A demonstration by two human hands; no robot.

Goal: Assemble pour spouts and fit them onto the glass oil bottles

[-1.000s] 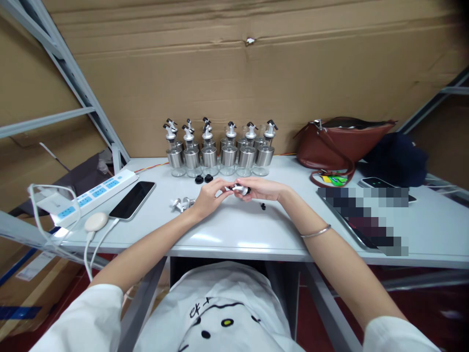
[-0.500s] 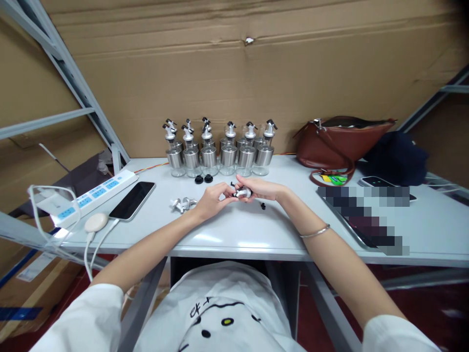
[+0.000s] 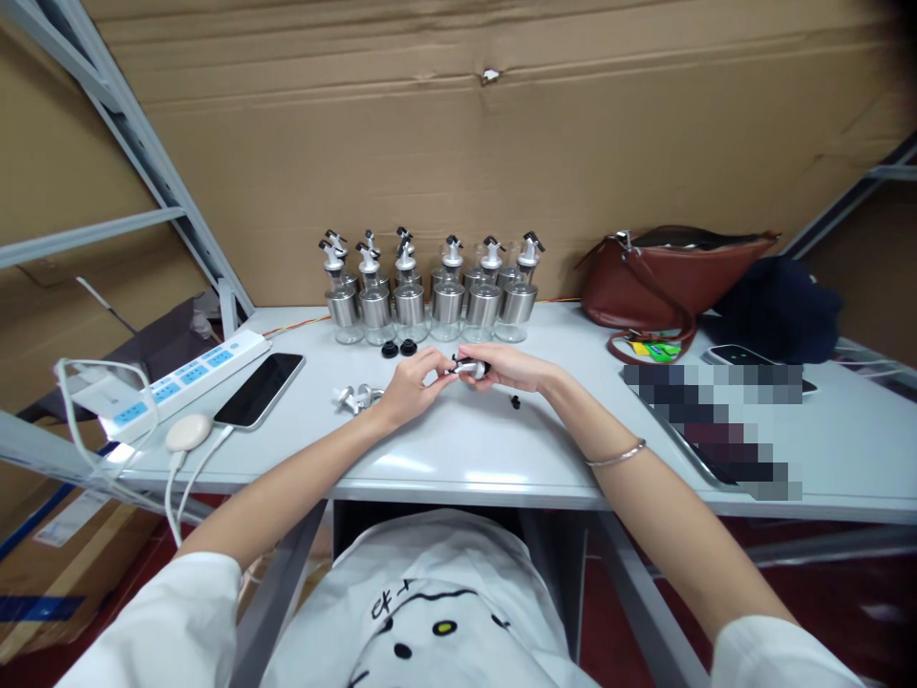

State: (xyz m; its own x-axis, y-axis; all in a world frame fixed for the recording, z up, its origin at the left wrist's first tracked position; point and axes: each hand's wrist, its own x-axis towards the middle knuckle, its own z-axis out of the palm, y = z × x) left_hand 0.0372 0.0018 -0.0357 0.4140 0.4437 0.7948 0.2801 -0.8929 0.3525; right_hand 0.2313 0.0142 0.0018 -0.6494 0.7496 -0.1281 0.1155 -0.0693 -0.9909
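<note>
Over the middle of the table, my right hand [image 3: 510, 367] is closed round a silver and black pour spout [image 3: 471, 368], holding it on its side. My left hand [image 3: 416, 384] pinches the small black part at the spout's tip. To the left of my left hand lie several silver spout pieces [image 3: 352, 399]. Two black stoppers [image 3: 398, 349] sit just in front of the bottles. A tiny black piece [image 3: 515, 402] rests near my right wrist. Behind stand glass bottles [image 3: 447, 304] with steel bands, several topped by spouts.
At left are a white power strip [image 3: 187, 380], a phone [image 3: 260, 392] and a round white charger [image 3: 188, 434] with cables. A brown handbag [image 3: 666, 277], a dark cap [image 3: 780, 308] and a partly blurred tablet [image 3: 677, 435] are at right. Cardboard [image 3: 501, 162] backs the table.
The spout has turned slightly in my right hand, so more of its silver body shows. My left fingers have shifted a little at its tip.
</note>
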